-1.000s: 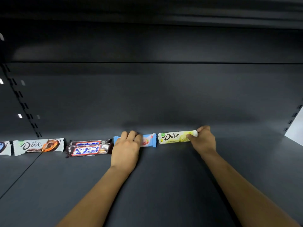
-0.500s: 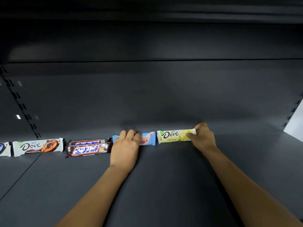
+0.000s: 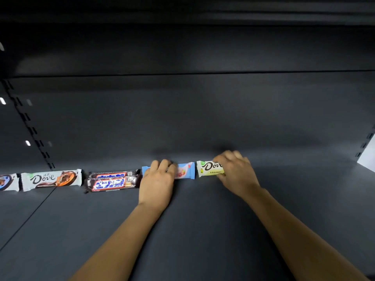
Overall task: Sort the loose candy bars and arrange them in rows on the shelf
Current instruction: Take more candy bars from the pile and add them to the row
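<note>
Along the back edge of a dark grey shelf (image 3: 203,230), where it meets the rear panel, candy bars lie end to end in a single row. At the far left, a white bar with a blue patch (image 3: 8,182) is cut off by the frame. Just beside it lies a white Dove bar (image 3: 50,180) with an orange and brown picture. Next come two brown bars with blue lettering, the front brown bar (image 3: 112,183) touching the rear brown bar (image 3: 113,174) behind it.

Both forearms reach in from the bottom of the view. The left hand (image 3: 157,183) lies palm down on the left part of a light blue bar (image 3: 185,170), its fingers bent over the bar's far edge; the bar's right end, with a red fruit picture, shows past the hand. A narrow gap separates that bar from a pale yellow Dove bar (image 3: 209,168). The right hand (image 3: 235,173), slightly blurred, covers the yellow bar's right half with curled fingers gripping it. Both hands sit close together, not touching.

A slotted upright (image 3: 30,128) runs up the rear panel at left.
</note>
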A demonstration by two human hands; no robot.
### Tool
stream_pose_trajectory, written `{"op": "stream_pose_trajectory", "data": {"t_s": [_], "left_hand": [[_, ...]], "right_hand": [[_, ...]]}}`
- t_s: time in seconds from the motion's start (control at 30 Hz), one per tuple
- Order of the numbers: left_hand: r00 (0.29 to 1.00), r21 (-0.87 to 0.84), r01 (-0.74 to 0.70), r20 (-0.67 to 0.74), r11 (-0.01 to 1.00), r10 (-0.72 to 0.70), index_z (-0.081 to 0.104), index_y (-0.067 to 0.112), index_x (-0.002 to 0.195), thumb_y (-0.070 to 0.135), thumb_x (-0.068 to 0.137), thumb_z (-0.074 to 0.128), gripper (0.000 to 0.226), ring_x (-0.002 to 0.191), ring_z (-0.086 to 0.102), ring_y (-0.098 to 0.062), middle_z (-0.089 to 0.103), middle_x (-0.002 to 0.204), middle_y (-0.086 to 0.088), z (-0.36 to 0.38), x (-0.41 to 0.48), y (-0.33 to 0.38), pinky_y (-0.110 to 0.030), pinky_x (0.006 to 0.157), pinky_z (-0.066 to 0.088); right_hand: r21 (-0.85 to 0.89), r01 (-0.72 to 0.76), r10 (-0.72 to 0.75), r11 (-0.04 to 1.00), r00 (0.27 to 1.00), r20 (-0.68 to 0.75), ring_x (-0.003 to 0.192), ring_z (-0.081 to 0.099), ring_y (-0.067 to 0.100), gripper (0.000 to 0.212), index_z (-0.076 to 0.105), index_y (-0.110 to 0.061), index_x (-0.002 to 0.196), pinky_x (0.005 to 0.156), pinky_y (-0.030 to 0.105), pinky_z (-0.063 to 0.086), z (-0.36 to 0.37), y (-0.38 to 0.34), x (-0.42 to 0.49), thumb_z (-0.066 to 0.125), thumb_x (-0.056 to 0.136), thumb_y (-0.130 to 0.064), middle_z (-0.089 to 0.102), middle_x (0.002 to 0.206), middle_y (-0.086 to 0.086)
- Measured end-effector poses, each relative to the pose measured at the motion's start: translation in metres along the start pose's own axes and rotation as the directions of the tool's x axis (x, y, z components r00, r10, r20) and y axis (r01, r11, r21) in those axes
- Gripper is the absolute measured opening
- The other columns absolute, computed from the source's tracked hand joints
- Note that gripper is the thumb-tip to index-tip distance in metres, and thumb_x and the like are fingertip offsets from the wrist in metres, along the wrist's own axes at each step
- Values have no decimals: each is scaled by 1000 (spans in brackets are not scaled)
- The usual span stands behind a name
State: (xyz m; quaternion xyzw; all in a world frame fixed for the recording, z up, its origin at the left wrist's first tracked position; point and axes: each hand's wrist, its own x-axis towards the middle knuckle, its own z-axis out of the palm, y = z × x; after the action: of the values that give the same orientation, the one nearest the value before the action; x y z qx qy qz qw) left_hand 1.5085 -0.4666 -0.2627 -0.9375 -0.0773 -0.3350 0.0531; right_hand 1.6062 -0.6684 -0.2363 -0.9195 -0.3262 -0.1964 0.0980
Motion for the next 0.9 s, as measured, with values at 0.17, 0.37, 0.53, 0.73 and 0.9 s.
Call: {"op": "stream_pose_trajectory", "data": {"t_s": [0.17, 0.37, 0.53, 0.73, 0.9], "left_hand": [[1000, 8, -1, 16, 1000, 1, 67, 15, 85, -2, 49, 79, 41, 69, 54, -26, 61, 84, -2, -2, 2, 3, -33, 51, 49], [1000, 59, -19, 15, 998, 18, 70, 13, 88, -1, 49, 80, 42, 69, 55, -28, 62, 83, -5, -5, 2, 4, -32, 53, 47], [999, 119, -47, 33, 992, 43, 69, 13, 86, 1, 49, 81, 41, 68, 55, -28, 60, 78, -5, -12, 2, 8, -32, 51, 45], [992, 184, -42, 128, 982, 19, 67, 20, 84, 15, 49, 85, 40, 70, 54, -23, 57, 76, 0, -23, -1, 18, -30, 54, 44], [972, 95, 12, 234, 995, -34, 59, 20, 119, 19, 84, 60, 36, 103, 50, -25, 58, 107, -2, -41, -15, 35, -35, 83, 44]], "right_hand": [[-31, 32, -32, 999, 999, -20, 106, 44, 19, 36, 54, -26, 116, 84, 35, 38, 0, 0, 0, 63, 81, -21, 51, 114, -6], [-50, 28, -32, 998, 995, -95, 83, 53, 23, 37, 62, -21, 92, 64, 34, 42, 6, -2, 1, 74, 62, -2, 58, 89, -3], [-65, 9, -15, 998, 995, -99, 84, 53, 25, 34, 62, -19, 91, 64, 31, 35, 7, -4, 0, 73, 63, -5, 58, 89, -1], [-31, 18, -17, 999, 1000, 21, 108, 43, 24, 30, 54, -20, 114, 83, 34, 36, -11, -13, -6, 55, 84, -17, 50, 116, 0], [10, -8, 6, 1000, 992, 125, 115, 42, 21, 30, 54, -21, 119, 94, 35, 38, -26, -23, -29, 51, 89, -27, 49, 121, 1]]}}
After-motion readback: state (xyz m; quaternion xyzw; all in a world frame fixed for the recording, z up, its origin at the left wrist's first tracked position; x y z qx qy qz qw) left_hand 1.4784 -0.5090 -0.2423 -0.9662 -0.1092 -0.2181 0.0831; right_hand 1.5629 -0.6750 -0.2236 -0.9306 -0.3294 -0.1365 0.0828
